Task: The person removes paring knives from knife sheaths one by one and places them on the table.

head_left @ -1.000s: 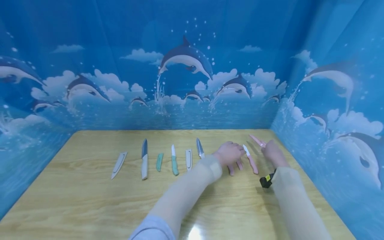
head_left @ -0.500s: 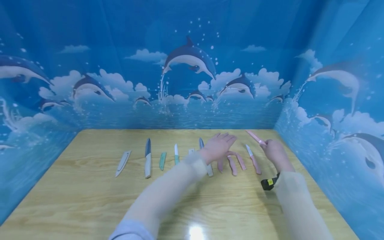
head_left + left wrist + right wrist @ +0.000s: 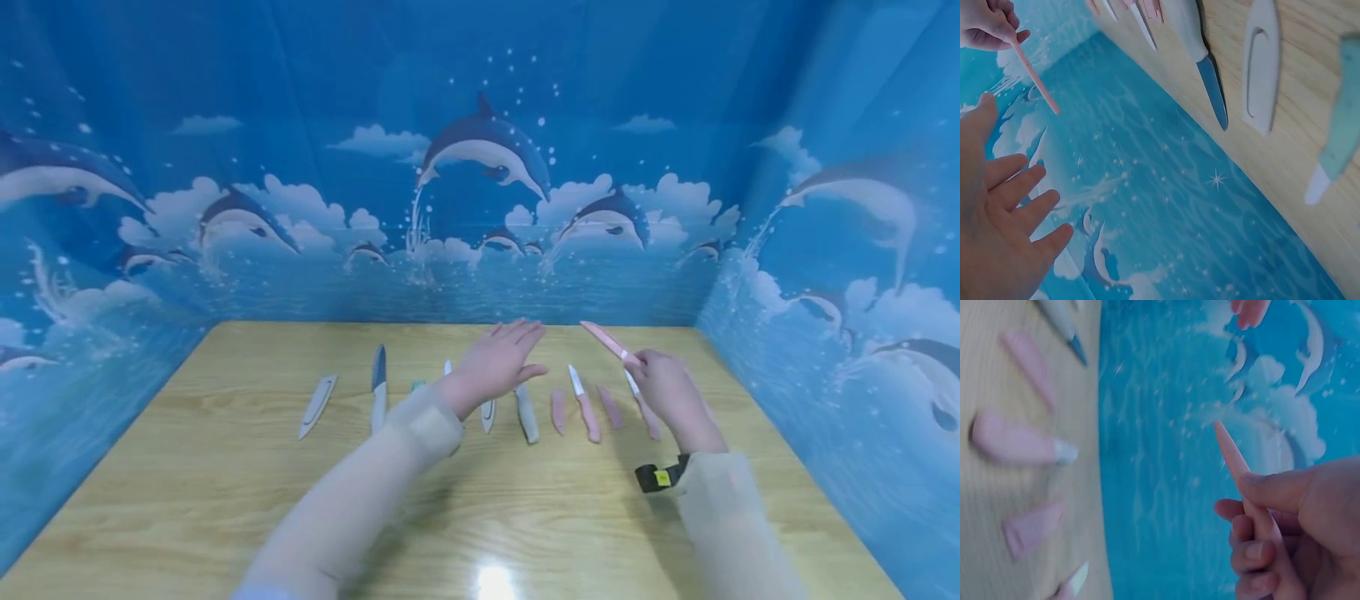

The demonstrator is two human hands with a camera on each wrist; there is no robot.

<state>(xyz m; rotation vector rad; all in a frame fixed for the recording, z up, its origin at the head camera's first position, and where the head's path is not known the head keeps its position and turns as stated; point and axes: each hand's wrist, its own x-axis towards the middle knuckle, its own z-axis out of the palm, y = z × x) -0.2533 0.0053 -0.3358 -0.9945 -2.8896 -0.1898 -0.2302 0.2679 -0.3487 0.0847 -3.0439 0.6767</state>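
My right hand (image 3: 671,396) grips a pink knife (image 3: 606,342) by its handle, raised above the table's right side. Its long front part is pink too, pointing forward and left; whether that is a sheath or a coloured blade I cannot tell. My left hand (image 3: 491,367) hovers over the middle of the row, holding nothing, fingers spread in the left wrist view. Near the right hand lie a pink-handled knife (image 3: 583,404), two pink sheaths (image 3: 558,411) (image 3: 609,407) and another pink-handled knife (image 3: 648,417), partly hidden by that hand.
A grey-handled knife (image 3: 527,417) and white sheath (image 3: 488,415) lie below the left hand. Further left are a large knife (image 3: 378,383) and another white sheath (image 3: 318,407). The left arm mostly covers a green knife (image 3: 1341,119). A dolphin-print curtain (image 3: 480,275) borders the wooden table (image 3: 570,517).
My left hand has moved left, away from the pink knives and sheaths. My right hand, still gripping the pink knife, has shifted slightly left. The camera view has turned a little left.
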